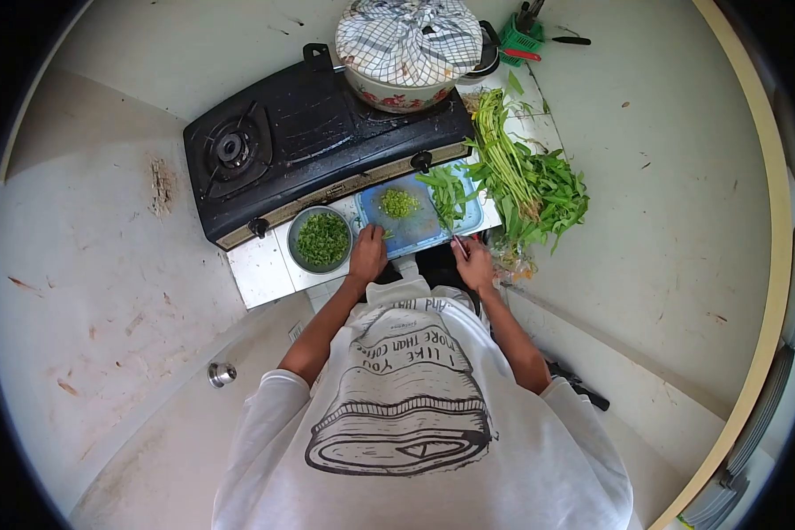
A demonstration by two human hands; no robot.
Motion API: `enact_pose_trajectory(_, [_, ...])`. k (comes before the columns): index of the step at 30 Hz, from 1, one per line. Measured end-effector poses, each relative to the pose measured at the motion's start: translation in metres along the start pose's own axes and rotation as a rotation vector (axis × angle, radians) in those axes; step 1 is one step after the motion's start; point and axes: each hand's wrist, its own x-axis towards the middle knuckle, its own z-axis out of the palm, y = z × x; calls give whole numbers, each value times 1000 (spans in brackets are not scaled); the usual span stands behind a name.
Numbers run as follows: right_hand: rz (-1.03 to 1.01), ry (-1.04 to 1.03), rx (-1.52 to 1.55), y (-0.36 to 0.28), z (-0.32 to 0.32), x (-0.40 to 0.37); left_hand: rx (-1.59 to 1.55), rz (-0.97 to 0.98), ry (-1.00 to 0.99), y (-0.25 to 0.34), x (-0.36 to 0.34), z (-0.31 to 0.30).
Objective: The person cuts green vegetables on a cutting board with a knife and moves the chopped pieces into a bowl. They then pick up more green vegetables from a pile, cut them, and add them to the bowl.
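Note:
My right hand (474,264) grips a knife (459,245) by its handle at the near right edge of the blue chopping board (404,234). The knife's blade points away from me, beside a bunch of leafy greens (448,194) on the board. At the board's near left edge my left hand (368,254) has its fingers closed, and a short green stem (388,235) shows at the fingertips. A pile of chopped pale green stems (399,204) lies on the board. Left of my left hand, a grey bowl (295,256) holds chopped dark greens (323,239).
A black gas stove (318,132) stands behind the board. On it sits a large pot (399,94) covered with a checked cloth (406,40). Long-stemmed leafy greens (521,172) lie at the right, with a green basket (519,40) of utensils farther back.

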Motion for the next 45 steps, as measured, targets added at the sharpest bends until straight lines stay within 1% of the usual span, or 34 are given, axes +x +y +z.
enact_pose_trajectory(2, [-50,53,-12,15,9,-4,-13,15,13,1,2,0])
enact_pose_trajectory(5, [105,134,38,30,17,0,-20,14,20,3,-1,-3])
enact_pose_trajectory(9, [211,132,85,22,-3,15,-23,10,29,4,0,-3])
enact_pose_trajectory(12, [202,120,58,14,-13,21,-33,5,16,5,0,-6])
enact_pose_trajectory(15, [157,80,115,8,-6,19,-32,-11,35,5,2,-4])
enact_pose_trajectory(18, [57,-18,58,-6,-4,23,-21,-40,45,8,2,-2])
enact_pose_trajectory(21, [82,-30,67,-20,6,42,-17,-81,24,10,2,-2])
enact_pose_trajectory(26, [181,-75,37,-14,11,68,-26,-104,39,13,1,0])
enact_pose_trajectory(27, [171,-11,46,-8,12,69,-23,-113,39,15,1,-1])
enact_pose_trajectory(31, [209,76,17,18,3,67,-57,-153,66,18,-2,3])
enact_pose_trajectory(35, [210,43,175,30,-12,55,-58,-160,80,13,-3,9])
enact_pose_trajectory(38, [178,1,202,25,-30,41,-75,-169,97,14,-3,10])
enact_pose_trajectory(41, [47,-111,50,28,-50,26,-68,-173,99,18,-2,8])
enact_pose_trajectory(44, [-152,-88,-31,38,-65,13,-91,-189,88,17,-1,7])
enact_pose_trajectory(45, [-150,-126,-49,40,-70,13,-106,-197,84,17,0,8])
